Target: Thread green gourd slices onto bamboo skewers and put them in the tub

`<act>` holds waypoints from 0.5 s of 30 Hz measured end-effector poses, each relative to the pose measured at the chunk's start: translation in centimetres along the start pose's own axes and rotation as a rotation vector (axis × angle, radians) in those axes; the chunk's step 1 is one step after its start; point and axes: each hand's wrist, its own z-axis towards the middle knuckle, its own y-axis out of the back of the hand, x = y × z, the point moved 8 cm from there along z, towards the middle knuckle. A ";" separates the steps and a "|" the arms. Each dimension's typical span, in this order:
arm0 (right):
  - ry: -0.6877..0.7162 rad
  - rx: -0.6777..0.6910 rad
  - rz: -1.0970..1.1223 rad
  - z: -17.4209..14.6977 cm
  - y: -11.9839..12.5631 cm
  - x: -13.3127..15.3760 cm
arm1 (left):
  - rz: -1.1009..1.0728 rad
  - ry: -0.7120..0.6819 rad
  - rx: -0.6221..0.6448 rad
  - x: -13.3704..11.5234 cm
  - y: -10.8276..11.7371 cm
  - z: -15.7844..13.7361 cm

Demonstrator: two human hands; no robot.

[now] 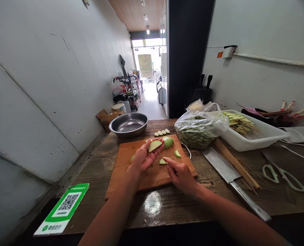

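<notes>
My left hand (144,160) is turned palm up over the wooden cutting board (123,162), its fingers holding a pale green half-moon zucchini slice (155,146). My right hand (181,175) is closed in a pinch on a thin bamboo skewer (159,152), whose far end meets the slice's lower edge; whether it has gone in I cannot tell. Just behind the left fingertips sits a stack of cut zucchini (168,142). Loose zucchini pieces (177,154) lie on the board, one of them close to my right fingertips. Behind the board several slices (163,132) are lined up.
A metal basin (128,124) stands at the back left. To the right are a plastic bag of greens (198,131), a cleaver (222,164), bamboo skewers (236,165), scissors (282,174) and a white tray (251,138) with skewered slices. A QR-code card (64,206) lies front left.
</notes>
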 end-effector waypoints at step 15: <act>0.015 -0.014 0.020 -0.1 0.2 0.4 | 0.070 0.016 -0.017 1.7 0.1 -0.4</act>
